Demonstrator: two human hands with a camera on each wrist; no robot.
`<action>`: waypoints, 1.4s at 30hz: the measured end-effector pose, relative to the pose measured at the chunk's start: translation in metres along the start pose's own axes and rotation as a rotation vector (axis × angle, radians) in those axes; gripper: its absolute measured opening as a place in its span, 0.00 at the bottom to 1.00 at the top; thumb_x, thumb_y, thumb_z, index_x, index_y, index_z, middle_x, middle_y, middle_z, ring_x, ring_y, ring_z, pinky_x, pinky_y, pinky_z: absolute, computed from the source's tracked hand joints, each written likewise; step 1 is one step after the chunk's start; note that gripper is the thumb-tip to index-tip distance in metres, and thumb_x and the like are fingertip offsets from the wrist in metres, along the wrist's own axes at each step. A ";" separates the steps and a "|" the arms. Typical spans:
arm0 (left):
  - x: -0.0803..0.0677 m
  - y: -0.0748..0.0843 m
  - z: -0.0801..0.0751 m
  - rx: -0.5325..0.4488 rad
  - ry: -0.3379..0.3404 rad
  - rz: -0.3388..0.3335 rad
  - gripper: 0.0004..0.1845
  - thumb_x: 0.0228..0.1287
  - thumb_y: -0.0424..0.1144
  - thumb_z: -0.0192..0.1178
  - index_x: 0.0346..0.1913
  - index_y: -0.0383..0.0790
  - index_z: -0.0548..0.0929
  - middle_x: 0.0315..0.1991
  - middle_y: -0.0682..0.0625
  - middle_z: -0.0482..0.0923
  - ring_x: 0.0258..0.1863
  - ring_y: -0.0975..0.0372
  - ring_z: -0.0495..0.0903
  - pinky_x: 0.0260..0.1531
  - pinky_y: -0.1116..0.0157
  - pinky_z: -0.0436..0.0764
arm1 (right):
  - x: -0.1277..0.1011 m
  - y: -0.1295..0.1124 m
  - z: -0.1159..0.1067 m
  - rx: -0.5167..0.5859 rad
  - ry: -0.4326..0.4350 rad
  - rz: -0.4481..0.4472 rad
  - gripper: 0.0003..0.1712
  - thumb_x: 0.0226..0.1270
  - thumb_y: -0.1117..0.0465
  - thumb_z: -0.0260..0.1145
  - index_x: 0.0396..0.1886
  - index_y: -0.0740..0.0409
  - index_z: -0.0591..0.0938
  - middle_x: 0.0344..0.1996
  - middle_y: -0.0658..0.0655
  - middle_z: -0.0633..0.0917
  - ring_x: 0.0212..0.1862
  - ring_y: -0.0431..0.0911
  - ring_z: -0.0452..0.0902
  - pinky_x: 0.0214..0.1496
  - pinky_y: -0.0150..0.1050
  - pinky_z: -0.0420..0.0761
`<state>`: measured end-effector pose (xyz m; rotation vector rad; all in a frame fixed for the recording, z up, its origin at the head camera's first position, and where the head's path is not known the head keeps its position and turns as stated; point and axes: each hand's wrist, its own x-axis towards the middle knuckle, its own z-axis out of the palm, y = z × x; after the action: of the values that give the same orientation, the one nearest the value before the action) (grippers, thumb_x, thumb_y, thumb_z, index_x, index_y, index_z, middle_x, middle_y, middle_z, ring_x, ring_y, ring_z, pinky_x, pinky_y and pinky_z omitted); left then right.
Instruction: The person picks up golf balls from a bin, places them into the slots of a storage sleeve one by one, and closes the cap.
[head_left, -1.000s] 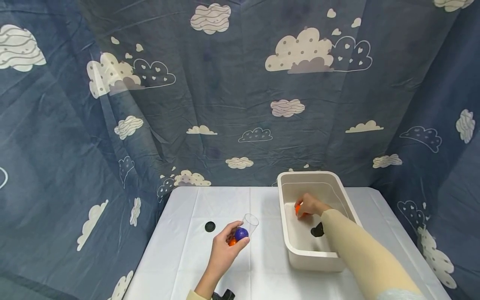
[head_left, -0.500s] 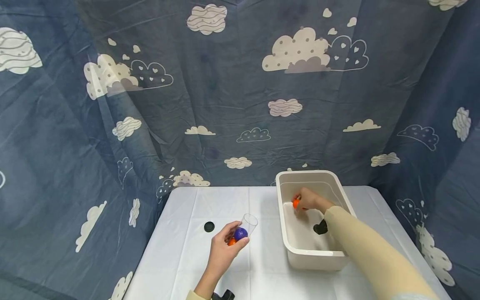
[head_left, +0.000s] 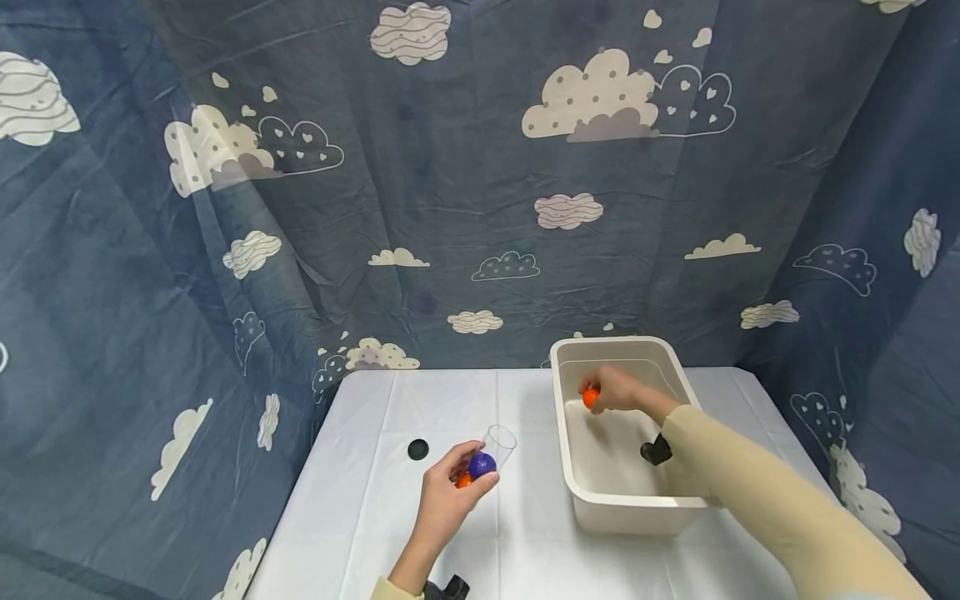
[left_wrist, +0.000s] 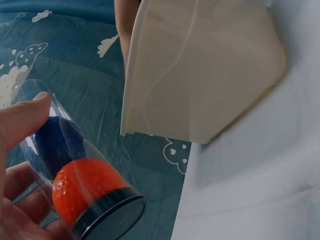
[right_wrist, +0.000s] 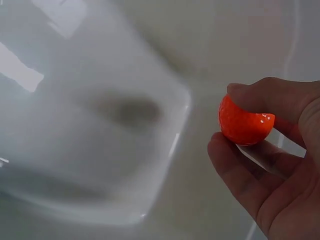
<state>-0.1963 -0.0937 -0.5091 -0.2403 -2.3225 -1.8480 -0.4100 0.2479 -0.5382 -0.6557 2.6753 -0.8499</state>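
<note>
My left hand (head_left: 444, 497) grips a clear plastic tube (head_left: 487, 457) tilted over the white table (head_left: 375, 508); a blue ball (head_left: 482, 464) and an orange ball (head_left: 464, 480) sit inside it. The left wrist view shows the tube (left_wrist: 75, 170) with the orange ball (left_wrist: 82, 187) by its black base and the blue ball (left_wrist: 62, 145) above, thumb across it. My right hand (head_left: 615, 389) pinches another orange ball (head_left: 591, 398) above the inside of the white bin (head_left: 600, 492); up close, fingertips and thumb clasp this ball (right_wrist: 245, 122) over the bin floor (right_wrist: 100, 125).
A black round cap (head_left: 417, 449) lies on the table left of the tube. A small black object (head_left: 656, 451) shows in the bin beside my right forearm. Blue cloud-print cloth (head_left: 450, 167) surrounds the table on three sides. The bin stands at the table's right rear.
My right hand has lifted the orange ball from the bin floor and moved it up and toward the bin's left rim. The left hand and tube stay put.
</note>
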 end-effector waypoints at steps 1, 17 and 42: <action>0.000 0.000 0.000 -0.003 0.002 -0.003 0.24 0.55 0.33 0.76 0.55 0.37 0.84 0.46 0.41 0.84 0.45 0.50 0.83 0.47 0.56 0.84 | -0.001 -0.003 -0.002 -0.004 0.005 -0.016 0.23 0.44 0.74 0.78 0.45 0.66 0.86 0.32 0.55 0.85 0.32 0.45 0.76 0.35 0.38 0.78; 0.002 0.004 -0.002 0.016 -0.008 0.002 0.24 0.56 0.33 0.76 0.56 0.35 0.83 0.46 0.41 0.84 0.44 0.50 0.83 0.46 0.56 0.84 | -0.025 -0.042 -0.025 -0.041 0.137 -0.098 0.25 0.46 0.69 0.78 0.49 0.57 0.87 0.39 0.52 0.88 0.38 0.49 0.78 0.41 0.42 0.77; 0.009 -0.034 0.005 -0.005 -0.011 0.059 0.24 0.55 0.41 0.77 0.56 0.46 0.84 0.46 0.49 0.85 0.44 0.57 0.83 0.44 0.64 0.84 | -0.083 -0.149 -0.003 0.199 0.236 -0.240 0.26 0.55 0.65 0.78 0.55 0.49 0.85 0.48 0.48 0.86 0.43 0.45 0.85 0.43 0.36 0.84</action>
<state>-0.2129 -0.0959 -0.5407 -0.3171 -2.2926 -1.8301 -0.2892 0.1816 -0.4377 -0.8893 2.6973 -1.3130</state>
